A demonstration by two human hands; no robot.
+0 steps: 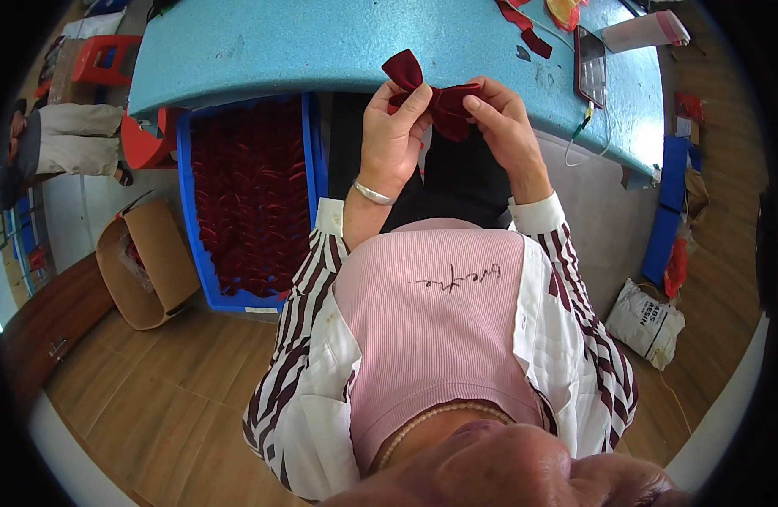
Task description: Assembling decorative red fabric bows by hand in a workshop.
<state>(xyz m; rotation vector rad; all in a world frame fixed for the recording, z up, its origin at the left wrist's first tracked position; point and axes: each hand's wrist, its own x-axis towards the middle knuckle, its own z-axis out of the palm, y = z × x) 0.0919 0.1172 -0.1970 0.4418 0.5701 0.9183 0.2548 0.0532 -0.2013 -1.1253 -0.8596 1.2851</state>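
A dark red velvet bow (449,108) is held up between my two hands at the near edge of the blue table. My left hand (392,131) pinches its left side between thumb and fingers, and one loop sticks up above that thumb. On the other side, my right hand (503,122) grips the right loop, its thumb lying on the front. A tail of the bow hangs down between the hands, over my lap. The fingertips behind the fabric are partly hidden.
A blue crate (186,203) full of dark red bows stands left of my legs, beside an open cardboard box (159,262). On the blue table (304,51) lie a phone (590,68) with a cable, a pinkish cylinder (645,31) and red scraps (536,44). Another person (76,139) is at far left.
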